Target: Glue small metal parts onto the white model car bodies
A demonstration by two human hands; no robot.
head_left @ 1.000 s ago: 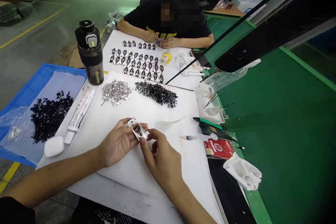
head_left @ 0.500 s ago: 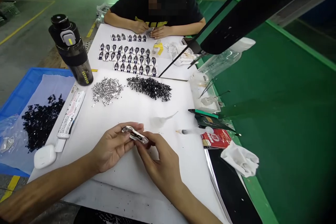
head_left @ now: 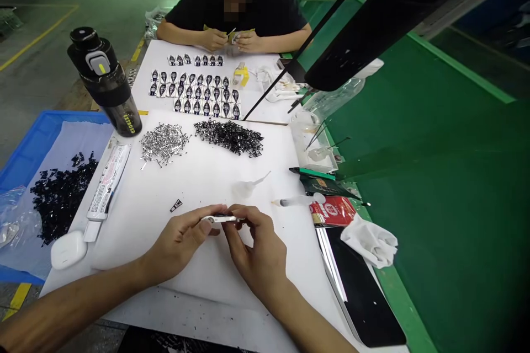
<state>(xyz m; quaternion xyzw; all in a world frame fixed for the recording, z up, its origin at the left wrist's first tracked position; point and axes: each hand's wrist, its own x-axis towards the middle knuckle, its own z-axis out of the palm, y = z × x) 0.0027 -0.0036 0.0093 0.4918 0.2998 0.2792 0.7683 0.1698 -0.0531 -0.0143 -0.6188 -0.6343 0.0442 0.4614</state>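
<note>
in the head view, take the black heap (head_left: 229,137) of small frame-like parts on the counter (head_left: 136,306) as the landmark. nearer than it, toward the person, the two hands meet over a small silvery piece (head_left: 222,219), held up edge-on. the left hand (head_left: 182,237) pinches its left end between thumb and fingers; the right hand (head_left: 260,253) grips the other end with thumb and fingertips. at this angle i cannot tell what sits inside the piece.

a single black part (head_left: 176,206) lies loose, nearer than the black heap and to its left, just beside the left hand but not touched by it. directly left of the heap is a silver heap (head_left: 163,143) of thin bits; farther left come a tube (head_left: 108,183) and a bottle (head_left: 103,83), and beyond those a blue tray (head_left: 41,127) with more black parts in it. a syringe (head_left: 298,200) lies nearer and to the right.

beyond the heap, rows of silver-and-black pieces (head_left: 199,92) lie in order, and behind them a co-worker (head_left: 248,0) handles something small.

as for progress, i judge the rows to be pieces already dealt with, the held one partway through, and both heaps, well stocked, to be mostly work left.
</note>
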